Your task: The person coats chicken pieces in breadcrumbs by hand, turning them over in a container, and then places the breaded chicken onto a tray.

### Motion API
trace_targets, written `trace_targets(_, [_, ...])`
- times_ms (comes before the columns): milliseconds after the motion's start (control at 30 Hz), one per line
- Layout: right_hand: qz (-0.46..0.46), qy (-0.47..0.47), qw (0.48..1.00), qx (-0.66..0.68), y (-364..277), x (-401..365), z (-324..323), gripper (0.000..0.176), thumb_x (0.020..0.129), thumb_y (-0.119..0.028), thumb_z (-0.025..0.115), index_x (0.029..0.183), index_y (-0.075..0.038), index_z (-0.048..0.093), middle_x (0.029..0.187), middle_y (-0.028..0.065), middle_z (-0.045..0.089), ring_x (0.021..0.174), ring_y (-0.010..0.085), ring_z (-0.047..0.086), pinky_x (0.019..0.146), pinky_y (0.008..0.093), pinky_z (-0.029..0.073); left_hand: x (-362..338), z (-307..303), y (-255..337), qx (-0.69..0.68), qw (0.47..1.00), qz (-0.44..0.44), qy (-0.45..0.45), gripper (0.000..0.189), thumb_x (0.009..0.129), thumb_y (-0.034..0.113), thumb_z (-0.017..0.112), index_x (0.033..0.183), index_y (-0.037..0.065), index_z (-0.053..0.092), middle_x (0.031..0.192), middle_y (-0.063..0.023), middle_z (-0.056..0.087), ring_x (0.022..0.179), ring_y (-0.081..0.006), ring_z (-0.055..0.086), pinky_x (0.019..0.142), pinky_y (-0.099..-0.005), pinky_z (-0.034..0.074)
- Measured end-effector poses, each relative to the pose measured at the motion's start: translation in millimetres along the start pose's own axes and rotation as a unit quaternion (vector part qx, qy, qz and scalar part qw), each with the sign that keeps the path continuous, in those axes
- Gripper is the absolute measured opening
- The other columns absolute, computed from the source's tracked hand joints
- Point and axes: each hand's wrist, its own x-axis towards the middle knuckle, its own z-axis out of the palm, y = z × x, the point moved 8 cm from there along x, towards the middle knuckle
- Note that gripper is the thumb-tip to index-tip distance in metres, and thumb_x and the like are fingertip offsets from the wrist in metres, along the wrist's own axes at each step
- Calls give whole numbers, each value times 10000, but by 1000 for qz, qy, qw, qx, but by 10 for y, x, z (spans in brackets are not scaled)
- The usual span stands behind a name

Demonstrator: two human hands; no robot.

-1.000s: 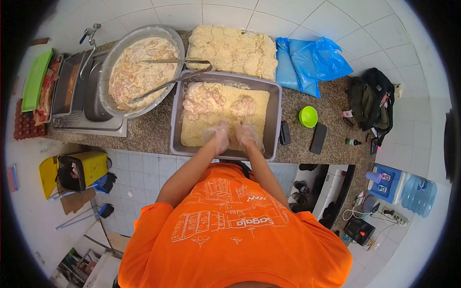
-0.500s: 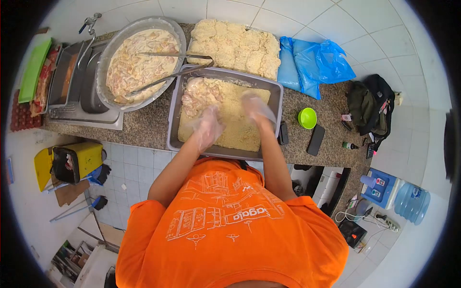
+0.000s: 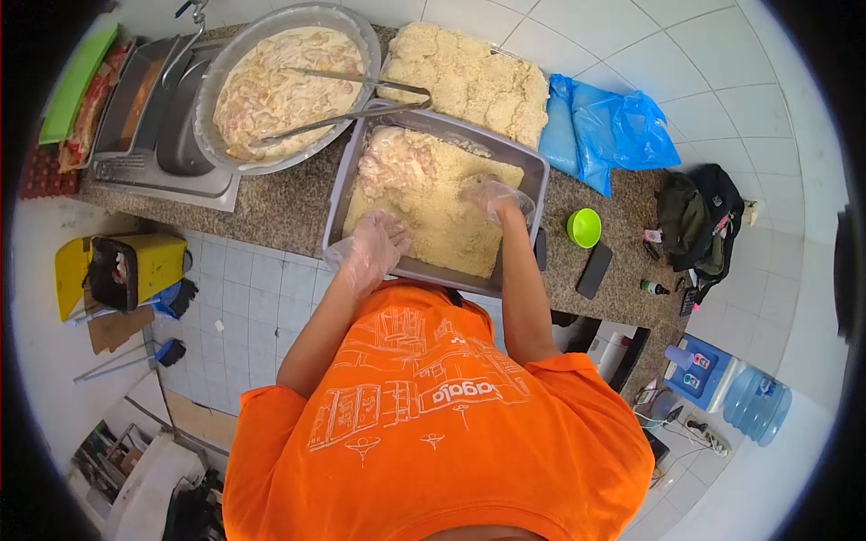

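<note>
A grey rectangular tub (image 3: 332, 212) holds pale breadcrumbs (image 3: 451, 248), with raw battered chicken pieces (image 3: 390, 164) lying at its back left. My left hand (image 3: 377, 242), in a clear plastic glove, is at the tub's near left, fingers stretched over the crumbs just in front of the chicken. At the right side, my right hand (image 3: 498, 197), gloved the same way, has its fingers apart and pointing left into the crumbs. Neither hand holds a piece. Some fingertips are hard to make out under the plastic and crumbs.
A large bowl of battered chicken (image 3: 206, 117) stands back left, with metal tongs (image 3: 361, 122) across its rim. Behind the tub are stacked breaded pieces (image 3: 465, 77). To the right lie blue plastic bags (image 3: 609, 135), a green bowl (image 3: 585, 227) and a black phone (image 3: 594, 270).
My left hand has drawn back toward the tub's near left, away from the chicken. My right hand has turned, its fingers now pointing left. The whole view has shifted slightly.
</note>
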Motion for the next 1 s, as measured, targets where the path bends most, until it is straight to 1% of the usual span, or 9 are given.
trace_targets(133, [-69,-133,964,-220,181,119,340,290,808,-274,611,1014,-72,637,1109,183,625,1021,304,610,870,342,472,23,-115,37,-7,1000,7,14,581,948,321,331,1345,-89,223,1395,-283,253,1337,-403,225,1123,-472,167])
trace_targets(200, [178,-30,982,-61,-267,-356,-249,317,855,-302,531,1049,-68,619,1105,191,622,1048,308,598,900,351,462,36,-151,67,-13,1000,12,13,587,943,324,339,1344,-90,228,1398,-285,253,1338,-404,223,1122,-471,170])
trace_targets(533, [86,132,984,-88,313,559,-82,384,854,-351,582,1092,-55,639,1016,188,658,971,294,630,789,365,491,-89,-131,82,-12,999,33,25,590,921,317,365,1340,-83,250,1396,-278,259,1324,-413,255,1115,-472,190])
trace_targets(600, [137,-19,933,332,277,578,176,455,879,-392,543,1140,-26,611,1184,160,612,1024,267,603,814,359,482,-86,-128,126,4,999,43,15,587,921,316,363,1339,-81,253,1390,-273,263,1321,-415,263,1114,-471,194])
trace_targets(633, [136,-20,934,331,245,577,163,455,879,-392,543,1140,-26,611,1184,160,612,1024,267,603,814,359,482,-83,-145,112,-5,999,42,19,583,921,315,359,1337,-80,257,1386,-267,269,1317,-414,271,1112,-471,196])
trace_targets(700, [-10,-103,985,139,-48,580,187,533,895,-442,508,1217,-20,565,1277,136,552,1060,232,566,832,354,484,-65,-177,81,-16,999,40,24,579,921,314,356,1334,-80,261,1381,-261,274,1312,-413,279,1110,-471,198])
trace_targets(833, [33,-187,960,208,-600,15,-27,524,910,-447,480,1247,-50,540,1252,138,552,1090,248,537,915,351,451,-73,-191,140,-29,998,47,18,532,906,311,386,1282,-53,291,1355,-266,272,1307,-407,262,1111,-476,193])
trace_targets(933, [-141,-218,945,-198,-753,-323,80,505,918,-378,458,1293,-41,486,1358,187,462,1186,323,481,997,349,394,-142,-151,130,-23,998,48,27,600,910,325,364,1345,-71,248,1362,-274,271,1323,-408,253,1112,-477,182])
trace_targets(1000, [-324,-15,912,-253,-927,-512,0,400,890,-290,466,1145,-4,581,1193,237,562,1089,310,546,924,354,432,-157,-127,139,-24,998,48,27,611,908,332,368,1352,-68,240,1366,-278,261,1329,-407,240,1114,-474,179])
